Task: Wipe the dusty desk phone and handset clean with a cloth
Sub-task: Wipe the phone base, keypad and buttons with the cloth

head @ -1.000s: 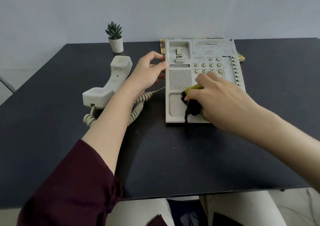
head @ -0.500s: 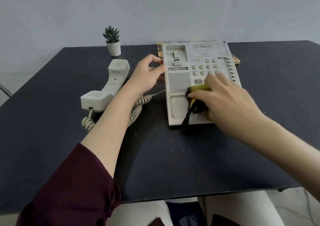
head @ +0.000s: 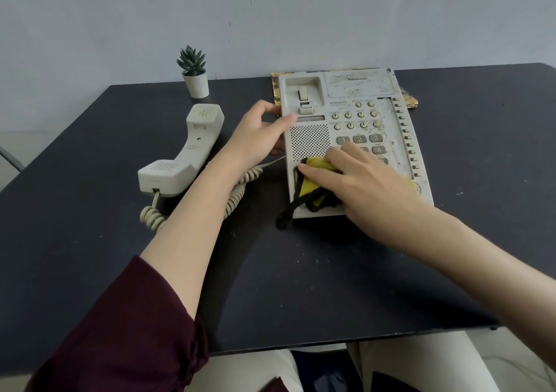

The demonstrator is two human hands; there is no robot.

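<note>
Currently the yellow cloth with dark edging is pressed under the right hand onto the near-left part of the desk phone, just below the speaker grille. The right fingers are laid fairly straight over the cloth, thumb extended along its left side; the cloth is bunched, and one dark strip is trailed off the phone's near edge onto the black table. Part of the keypad is covered by the right hand; keys 1, 2, 3 and 6 are seen just beyond the fingers.

The phone's left edge is gripped by the left hand, thumb on the top face near the display slot, fingers curled around the side. The phone's long axis is run away from the person, cradle end far, tilted slightly clockwise. Grime is seen on the right column and the top panel.

The handset is lain off the cradle, left of the left hand and apart from it, earpiece and mouthpiece facing up. Its long axis is pointed away and slightly right, cord end nearest the person. The coiled cord is passed beneath the left forearm toward the phone.

A small potted succulent is stood beyond the handset.
</note>
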